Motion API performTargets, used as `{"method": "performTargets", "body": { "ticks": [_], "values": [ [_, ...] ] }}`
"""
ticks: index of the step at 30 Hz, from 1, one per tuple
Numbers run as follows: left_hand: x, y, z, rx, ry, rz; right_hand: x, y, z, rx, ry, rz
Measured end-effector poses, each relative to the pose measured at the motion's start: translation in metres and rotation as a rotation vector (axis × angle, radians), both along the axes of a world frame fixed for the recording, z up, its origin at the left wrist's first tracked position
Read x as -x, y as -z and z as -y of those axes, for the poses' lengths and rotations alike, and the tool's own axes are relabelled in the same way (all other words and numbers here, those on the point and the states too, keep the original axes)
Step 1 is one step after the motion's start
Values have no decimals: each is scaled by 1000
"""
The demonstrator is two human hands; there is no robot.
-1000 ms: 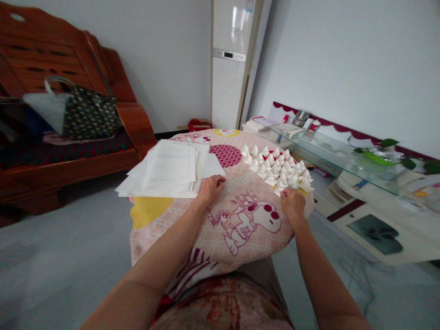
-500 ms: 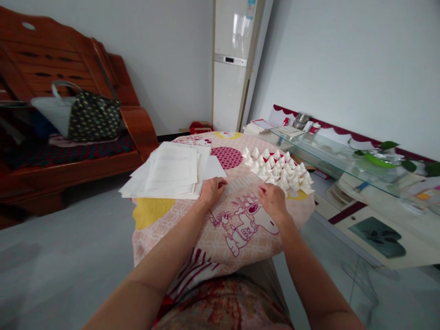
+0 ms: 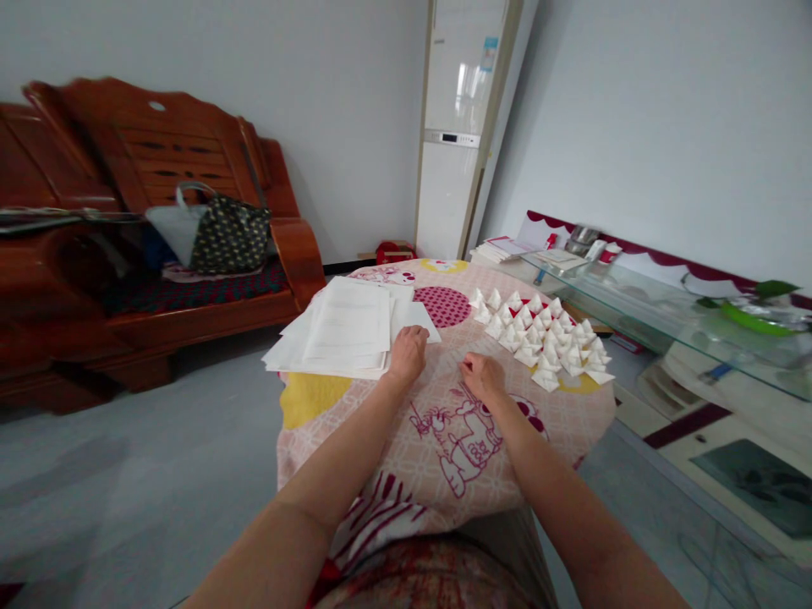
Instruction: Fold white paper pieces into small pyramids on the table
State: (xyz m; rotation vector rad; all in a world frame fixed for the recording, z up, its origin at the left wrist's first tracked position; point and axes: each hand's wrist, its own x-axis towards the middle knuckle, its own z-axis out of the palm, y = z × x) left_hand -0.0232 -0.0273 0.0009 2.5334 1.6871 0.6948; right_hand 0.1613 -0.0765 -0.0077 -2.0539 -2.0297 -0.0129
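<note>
A stack of white paper sheets (image 3: 346, 334) lies on the left of a round table under a pink cartoon cloth (image 3: 457, 431). My left hand (image 3: 407, 353) rests at the stack's near right corner, fingers curled on the edge of a sheet. Several folded white paper triangles (image 3: 542, 337) stand in rows on the right of the cloth. My right hand (image 3: 482, 375) sits on the cloth between the stack and the triangles, fingers curled in loosely, with nothing visible in them.
A red wooden bench (image 3: 127, 254) with a dotted bag (image 3: 225, 237) stands at the left. A tall white air-conditioner unit (image 3: 460, 135) is in the corner. A glass shelf unit (image 3: 666, 304) with books, cups and a green plant runs along the right wall.
My right hand has left the near end of the paper triangles and moved left to the middle of the cloth. My left hand has stayed at the paper stack. The view has shifted.
</note>
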Motion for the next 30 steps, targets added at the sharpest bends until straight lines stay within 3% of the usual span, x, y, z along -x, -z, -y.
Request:
{"method": "performTargets", "body": {
  "ticks": [5, 11, 17, 30],
  "values": [
    [-1, -2, -12, 112, -89, -164, 1, -2, -1, 8, 17, -34],
    [3, 4, -19, 96, -133, -149, 1, -2, 0, 10, 25, -70],
    [1, 3, -18, 57, -42, -127, -1, 1, 0, -1, 8, -83],
    [1, 1, -24, 79, -189, -79, -1, 0, 2, -3, 20, -113]
  ]
}}
